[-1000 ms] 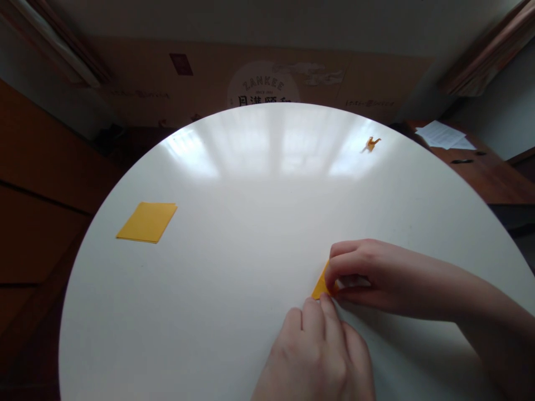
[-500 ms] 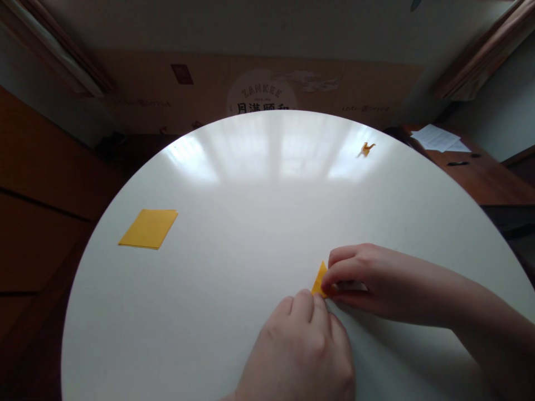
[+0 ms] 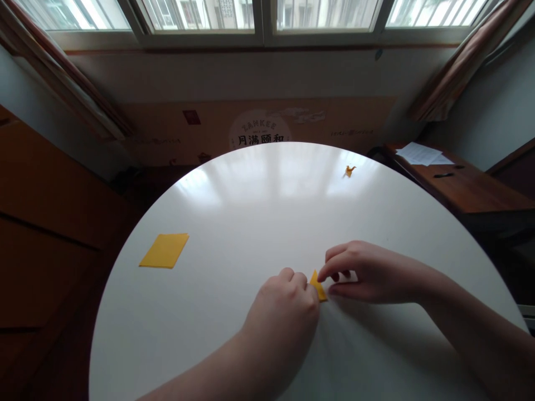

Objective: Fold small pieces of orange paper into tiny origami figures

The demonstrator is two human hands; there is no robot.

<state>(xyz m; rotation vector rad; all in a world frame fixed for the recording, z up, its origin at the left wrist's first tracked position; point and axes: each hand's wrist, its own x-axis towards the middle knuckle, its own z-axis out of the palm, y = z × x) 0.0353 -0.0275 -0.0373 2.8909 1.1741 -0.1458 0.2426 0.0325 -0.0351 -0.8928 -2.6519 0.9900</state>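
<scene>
A small piece of folded yellow paper (image 3: pixel 318 289) with a pointed top lies on the white table near its front. My left hand (image 3: pixel 286 312) is closed over its left side, with curled fingers that hide part of it; the fingertips are out of sight. From the right reaches my right hand (image 3: pixel 357 272), its index fingertip at the paper's right edge. Its thumb is apart from that finger, with a gap between them, so this hand is open.
A stack of square yellow paper (image 3: pixel 165 250) lies at the left of the round white table (image 3: pixel 251 223). Near the far right edge stands a small folded paper bird (image 3: pixel 349 171). Beyond, white sheets (image 3: pixel 422 153) rest on a brown wooden desk (image 3: pixel 480 186).
The view has tilted up, bringing the windows in. My left hand has shifted round to the paper's left side. My right thumb and index finger have parted, and the paper has turned slightly.
</scene>
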